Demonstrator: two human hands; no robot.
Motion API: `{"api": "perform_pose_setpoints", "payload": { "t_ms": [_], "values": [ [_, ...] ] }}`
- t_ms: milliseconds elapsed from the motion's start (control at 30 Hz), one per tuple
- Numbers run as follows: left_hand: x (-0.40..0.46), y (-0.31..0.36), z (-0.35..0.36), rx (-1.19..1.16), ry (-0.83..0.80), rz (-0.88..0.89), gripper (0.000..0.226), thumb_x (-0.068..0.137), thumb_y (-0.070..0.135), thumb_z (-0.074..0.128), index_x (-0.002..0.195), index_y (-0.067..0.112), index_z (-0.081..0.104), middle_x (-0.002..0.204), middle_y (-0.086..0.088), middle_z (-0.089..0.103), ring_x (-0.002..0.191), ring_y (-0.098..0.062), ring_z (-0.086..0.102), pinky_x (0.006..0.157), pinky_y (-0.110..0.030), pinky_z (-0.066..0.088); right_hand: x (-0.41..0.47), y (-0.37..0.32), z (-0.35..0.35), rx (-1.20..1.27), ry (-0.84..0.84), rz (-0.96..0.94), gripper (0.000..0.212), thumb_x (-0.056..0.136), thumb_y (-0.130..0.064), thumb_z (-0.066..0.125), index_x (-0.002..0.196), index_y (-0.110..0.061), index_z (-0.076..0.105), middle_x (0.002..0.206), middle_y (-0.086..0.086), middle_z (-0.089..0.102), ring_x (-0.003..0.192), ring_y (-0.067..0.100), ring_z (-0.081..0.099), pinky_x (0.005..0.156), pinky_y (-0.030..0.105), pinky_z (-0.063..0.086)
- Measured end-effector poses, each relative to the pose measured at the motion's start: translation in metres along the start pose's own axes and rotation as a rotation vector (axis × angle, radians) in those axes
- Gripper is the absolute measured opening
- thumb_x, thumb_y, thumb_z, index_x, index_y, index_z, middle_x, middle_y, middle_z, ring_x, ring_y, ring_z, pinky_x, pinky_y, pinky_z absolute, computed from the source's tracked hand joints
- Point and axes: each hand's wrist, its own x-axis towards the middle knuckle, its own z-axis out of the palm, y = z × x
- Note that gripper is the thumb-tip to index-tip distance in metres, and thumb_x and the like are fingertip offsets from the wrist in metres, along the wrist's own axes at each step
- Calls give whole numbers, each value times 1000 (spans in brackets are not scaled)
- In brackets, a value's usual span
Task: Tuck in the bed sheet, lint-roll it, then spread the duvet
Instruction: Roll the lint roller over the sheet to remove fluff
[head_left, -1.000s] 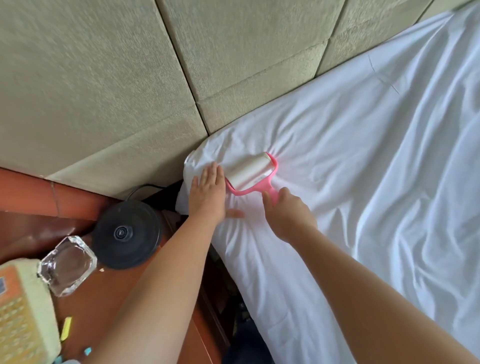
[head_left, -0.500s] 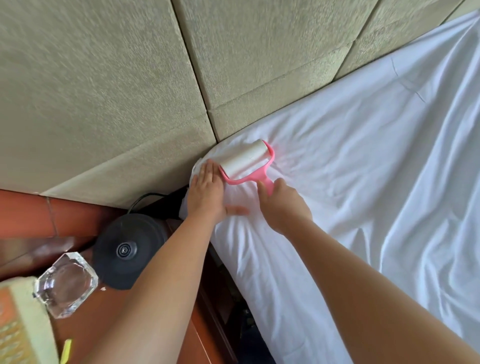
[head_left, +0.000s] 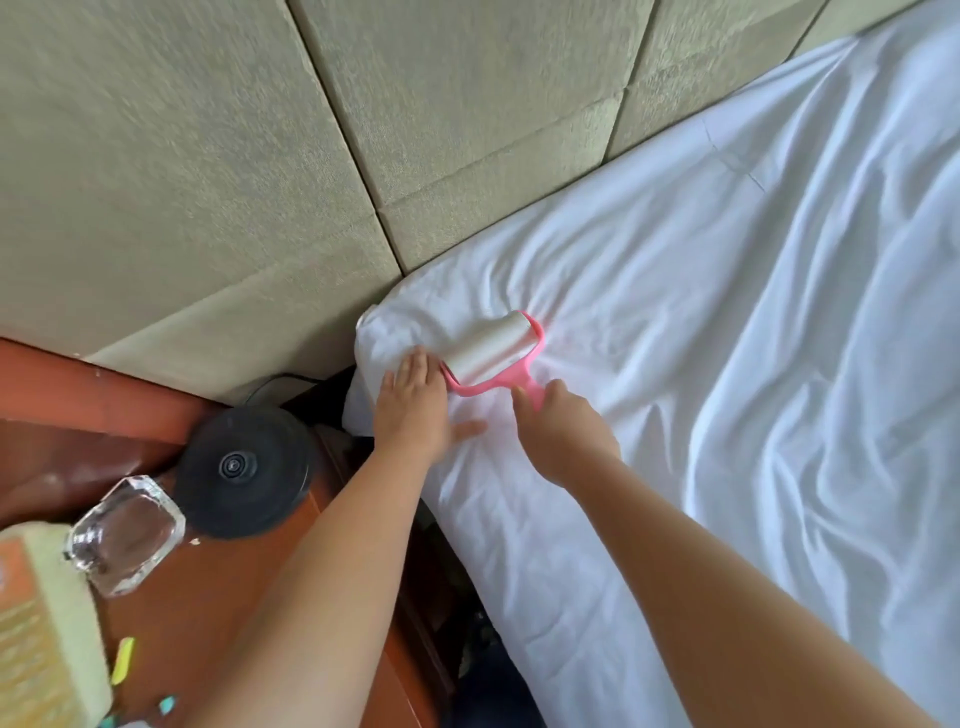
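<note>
Head view: black disc base (head_left: 244, 470) beside glass ashtray (head_left: 127, 535).

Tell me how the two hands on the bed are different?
The left hand lies flat with straight fingers, pressing the sheet at the bed's corner; the right hand is curled around the pink handle of the lint roller. The left hand holds nothing; the right hand holds a tool. The left hand sits beside the roller's end; the right hand sits behind the roller. Both are bare and over the white sheet.
</note>
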Motion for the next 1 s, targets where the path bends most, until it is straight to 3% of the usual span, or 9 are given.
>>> {"api": "perform_pose_setpoints", "payload": {
  "t_ms": [133,233,367,467,600,733,900,1000],
  "values": [
    [-34,26,18,-15,-24,11,115,77,72,54,152,3,0,160,-13,-2,148,-23,0,120,-38,5,-31,33,-1,0,-6,12,41,99,-53,27,96,-14,40,90,3,45,98,31,55,73,33,34],
    [-61,48,31,-31,-27,19,114,78,69,57,152,4,-1,160,-12,-2,148,-22,-1,120,-38,4,-56,59,-1,-17,-6,25,43,99,-52,26,101,-13,43,92,4,48,88,28,50,72,33,34],
    [-96,70,50,-53,-41,31,115,78,67,59,152,5,-3,161,-11,-6,148,-20,-4,120,-37,2,-86,93,1,-54,5,44,49,99,-53,26,109,-10,48,93,4,49,90,28,51,72,33,35],
    [-119,85,62,-34,-50,40,116,78,67,60,152,4,-4,160,-10,-9,148,-20,-6,121,-37,1,-106,116,2,-37,-3,48,46,98,-54,25,102,-13,45,97,5,54,84,26,48,72,34,36],
    [-146,107,76,-49,-81,45,118,77,67,61,151,4,-6,160,-10,-10,148,-21,-7,121,-38,0,-133,143,-1,-34,-11,65,46,99,-53,28,105,-11,45,108,10,58,95,31,54,72,33,35],
    [-171,125,88,-62,-122,67,121,76,68,61,152,4,-7,160,-10,-12,148,-21,-7,121,-38,0,-159,167,-2,-36,-27,94,46,99,-52,28,106,-11,47,109,9,59,91,29,52,73,33,35],
    [-196,143,98,-36,-174,94,122,76,69,60,151,2,-9,159,-12,-15,147,-23,-12,121,-39,-1,-186,190,-1,-27,-42,132,46,99,-52,27,103,-11,47,94,6,53,83,26,45,73,33,36],
    [-203,148,102,-47,-170,84,112,83,67,52,151,1,-7,159,-13,-13,148,-24,-10,121,-39,2,-194,194,-2,-15,-39,129,47,99,-52,26,105,-11,48,90,4,49,83,26,47,73,33,37]
  ]
}}
